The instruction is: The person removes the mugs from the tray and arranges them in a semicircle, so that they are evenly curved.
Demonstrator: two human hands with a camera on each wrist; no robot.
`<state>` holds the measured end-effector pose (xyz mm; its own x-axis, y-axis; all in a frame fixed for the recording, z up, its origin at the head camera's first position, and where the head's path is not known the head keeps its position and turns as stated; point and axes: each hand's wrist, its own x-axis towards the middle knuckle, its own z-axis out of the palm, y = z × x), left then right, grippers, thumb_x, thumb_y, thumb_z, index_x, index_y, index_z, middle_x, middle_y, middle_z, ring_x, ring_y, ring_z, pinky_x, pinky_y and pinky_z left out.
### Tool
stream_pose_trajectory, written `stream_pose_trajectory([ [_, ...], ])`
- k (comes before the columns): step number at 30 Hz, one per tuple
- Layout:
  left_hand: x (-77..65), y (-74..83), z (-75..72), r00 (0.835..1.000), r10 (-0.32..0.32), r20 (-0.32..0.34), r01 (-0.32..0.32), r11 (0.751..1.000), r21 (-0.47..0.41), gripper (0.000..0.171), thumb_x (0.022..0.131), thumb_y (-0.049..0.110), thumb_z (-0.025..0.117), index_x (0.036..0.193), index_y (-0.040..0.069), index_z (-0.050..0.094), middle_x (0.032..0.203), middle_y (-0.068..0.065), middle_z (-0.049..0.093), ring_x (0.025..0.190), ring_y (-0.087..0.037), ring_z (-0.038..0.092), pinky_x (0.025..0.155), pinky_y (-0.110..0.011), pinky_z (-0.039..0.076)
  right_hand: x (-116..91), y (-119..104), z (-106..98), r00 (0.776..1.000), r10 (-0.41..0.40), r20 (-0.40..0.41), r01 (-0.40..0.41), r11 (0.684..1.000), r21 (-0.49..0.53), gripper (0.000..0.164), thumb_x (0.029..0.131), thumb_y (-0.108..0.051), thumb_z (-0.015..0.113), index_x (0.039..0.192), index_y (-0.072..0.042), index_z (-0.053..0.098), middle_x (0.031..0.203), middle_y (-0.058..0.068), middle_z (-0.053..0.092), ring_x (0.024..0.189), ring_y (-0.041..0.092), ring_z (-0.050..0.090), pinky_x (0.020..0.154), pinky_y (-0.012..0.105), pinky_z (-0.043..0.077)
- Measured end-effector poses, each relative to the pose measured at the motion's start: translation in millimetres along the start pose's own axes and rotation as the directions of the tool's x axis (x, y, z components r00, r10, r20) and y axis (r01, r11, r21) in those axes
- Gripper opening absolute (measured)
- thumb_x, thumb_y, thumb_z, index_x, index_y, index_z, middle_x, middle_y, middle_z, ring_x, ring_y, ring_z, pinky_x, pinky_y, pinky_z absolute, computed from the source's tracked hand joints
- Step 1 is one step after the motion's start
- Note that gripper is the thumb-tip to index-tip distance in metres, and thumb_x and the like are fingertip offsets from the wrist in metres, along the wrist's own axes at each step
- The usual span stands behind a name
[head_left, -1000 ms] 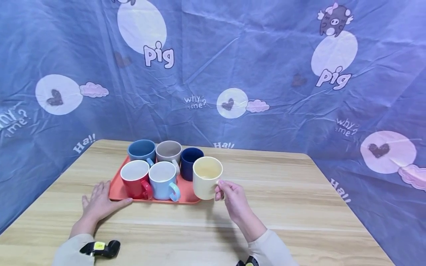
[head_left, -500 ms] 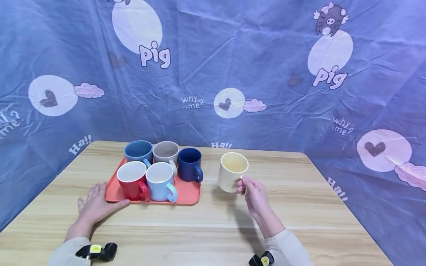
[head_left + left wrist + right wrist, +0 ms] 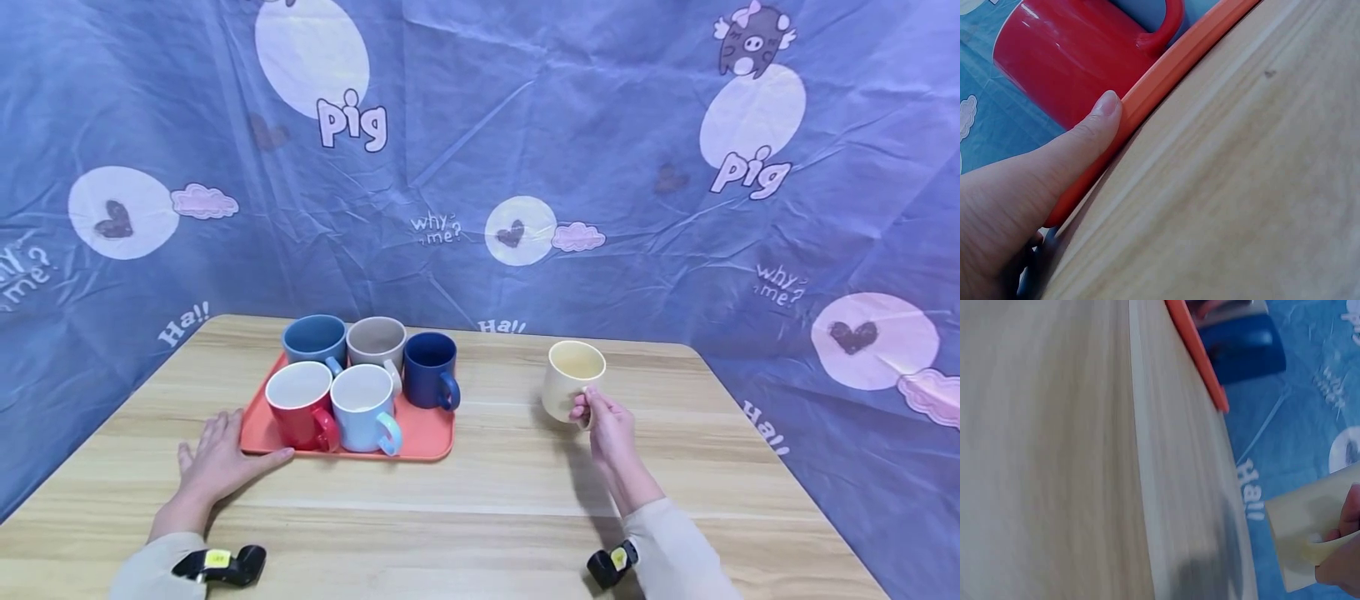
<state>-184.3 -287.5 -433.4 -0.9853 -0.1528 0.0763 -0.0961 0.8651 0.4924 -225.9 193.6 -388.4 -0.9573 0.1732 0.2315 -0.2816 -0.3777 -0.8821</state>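
My right hand [image 3: 609, 427] pinches the handle of a cream mug [image 3: 562, 392], which hangs over the wooden table to the right of the tray. Blue cloth shows between the base of this mug [image 3: 1294, 556] and the tabletop in the right wrist view. An orange tray [image 3: 431, 437] carries a red mug [image 3: 288, 421], a light blue mug [image 3: 352, 427], a teal-blue mug [image 3: 300, 352], a grey mug [image 3: 363, 346] and a navy mug [image 3: 420, 385]. At the tray's front left corner rests my left hand [image 3: 212, 468], fingers spread, the thumb [image 3: 1066, 156] along the rim.
Wooden tabletop [image 3: 487, 525] stretches around the tray and toward the right. A blue printed cloth [image 3: 645, 275] hangs behind the table and along its sides. On each sleeve sits a black wrist device [image 3: 232, 567].
My right hand has carried the cream mug from the tray's right front corner off to the right, uncovering the navy mug and its handle. The left hand stays at the tray corner.
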Motion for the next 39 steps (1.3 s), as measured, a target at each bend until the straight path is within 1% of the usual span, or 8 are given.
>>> stream_pose_trajectory([
  [6,-0.9,-0.5,0.3,1.000,-0.004,-0.005,0.004,1.000,-0.002,0.117,0.059,0.069,0.057,0.131,-0.012,0.012,0.126,-0.039,0.013,0.117,-0.052,0.001,0.082,-0.066,-0.015,13,-7,-5,0.986,0.098,-0.132,-0.100,0.995,-0.009,0.028,0.089,-0.006,0.046,0.066,-0.004,0.061,0.059,0.003,0.058,0.050,0.010,0.054,0.052,0.016,0.042],
  [11,-1.8,-3.1,-0.6,1.000,-0.011,-0.002,0.011,1.000,-0.002,0.117,0.060,0.068,0.057,0.131,-0.012,0.012,0.126,-0.040,0.012,0.117,-0.052,0.000,0.082,-0.066,-0.015,24,-10,-12,0.973,0.158,-0.170,-0.151,0.987,0.053,0.029,0.089,-0.005,0.045,0.066,-0.001,0.061,0.058,0.005,0.058,0.050,0.012,0.054,0.052,0.018,0.044],
  [21,-2.5,-1.5,-0.5,1.000,-0.001,-0.001,0.001,1.000,-0.004,0.115,0.061,0.067,0.058,0.132,-0.012,0.012,0.127,-0.040,0.012,0.118,-0.051,0.000,0.082,-0.066,-0.014,54,-7,-26,0.973,0.184,-0.141,-0.169,0.979,0.109,0.027,0.090,-0.003,0.043,0.070,0.001,0.061,0.061,0.006,0.058,0.051,0.012,0.054,0.053,0.018,0.045],
  [27,-0.3,-2.9,1.6,1.000,0.018,-0.021,-0.018,1.000,0.007,0.115,0.060,0.068,0.058,0.131,-0.011,0.015,0.128,-0.039,0.014,0.118,-0.050,0.003,0.083,-0.067,-0.012,72,-4,-31,0.977,0.163,-0.137,-0.155,0.985,0.071,0.026,0.091,-0.004,0.041,0.072,-0.001,0.060,0.062,0.004,0.057,0.052,0.010,0.053,0.054,0.018,0.044],
  [35,1.0,-4.7,2.6,1.000,0.015,-0.017,-0.015,1.000,0.005,0.115,0.061,0.068,0.058,0.131,-0.011,0.014,0.128,-0.039,0.013,0.118,-0.050,0.001,0.082,-0.067,-0.013,82,-3,-31,0.971,0.171,-0.167,-0.160,0.984,0.077,0.023,0.090,-0.002,0.041,0.075,0.000,0.058,0.060,0.004,0.056,0.051,0.010,0.052,0.053,0.018,0.044],
  [36,1.1,-4.4,2.8,1.000,0.015,-0.012,-0.015,1.000,0.002,0.115,0.061,0.067,0.058,0.131,-0.011,0.014,0.128,-0.039,0.012,0.118,-0.050,0.001,0.082,-0.066,-0.014,83,-2,-33,0.972,0.167,-0.166,-0.160,0.986,0.053,0.021,0.090,-0.003,0.041,0.076,-0.001,0.057,0.060,0.003,0.056,0.051,0.008,0.051,0.053,0.017,0.044],
  [37,1.1,-4.0,2.8,1.000,0.016,-0.011,-0.016,1.000,0.001,0.115,0.061,0.067,0.058,0.131,-0.011,0.014,0.128,-0.039,0.012,0.118,-0.050,0.001,0.082,-0.066,-0.014,91,7,-42,0.981,0.151,-0.118,-0.142,0.986,0.083,0.018,0.089,-0.004,0.045,0.077,-0.001,0.058,0.061,0.003,0.057,0.051,0.009,0.053,0.052,0.017,0.044],
  [39,1.4,-3.5,3.5,1.000,0.017,-0.008,-0.017,1.000,-0.001,0.115,0.061,0.067,0.058,0.132,-0.011,0.014,0.128,-0.039,0.012,0.119,-0.050,0.001,0.082,-0.066,-0.014,93,8,-44,0.977,0.168,-0.128,-0.161,0.985,0.062,0.017,0.089,-0.005,0.046,0.077,-0.001,0.057,0.061,0.002,0.056,0.051,0.008,0.052,0.052,0.016,0.043],
])
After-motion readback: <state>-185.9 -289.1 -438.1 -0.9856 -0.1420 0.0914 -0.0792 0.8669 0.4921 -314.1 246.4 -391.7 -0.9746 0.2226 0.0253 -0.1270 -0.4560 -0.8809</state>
